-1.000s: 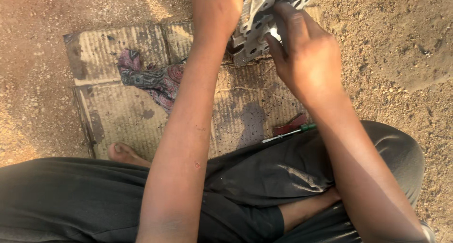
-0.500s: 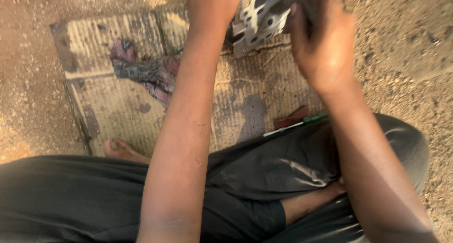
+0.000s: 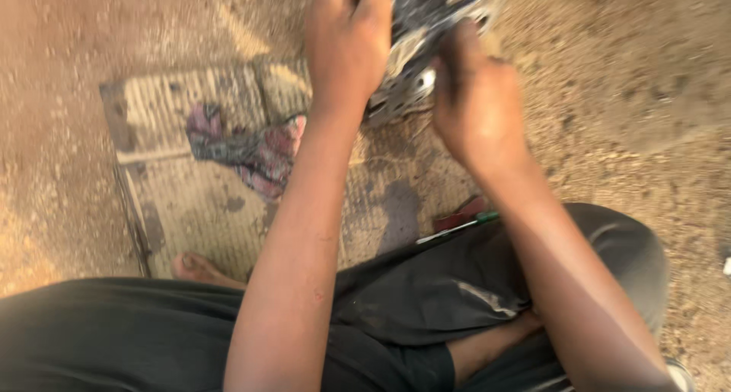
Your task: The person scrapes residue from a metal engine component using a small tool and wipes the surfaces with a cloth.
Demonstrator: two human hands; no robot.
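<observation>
I sit cross-legged on sandy ground and hold a grimy metal engine part (image 3: 417,64) with several holes over a cardboard sheet (image 3: 190,201). My left hand (image 3: 349,45) grips its left side from above. My right hand (image 3: 476,106) clasps its right and lower edge. The part's top runs out of the picture, and the view is blurred by motion.
A crumpled purple and pink rag (image 3: 251,152) lies on the cardboard to the left of my arms. A screwdriver (image 3: 457,228) with a green and red handle rests by my right knee. My bare foot (image 3: 199,268) pokes out at the cardboard's near edge. Sandy dirt lies all around.
The view has shifted, so the cardboard and the rag sit lower and further right. My right hand has moved down along the metal part, and both hands still hold it.
</observation>
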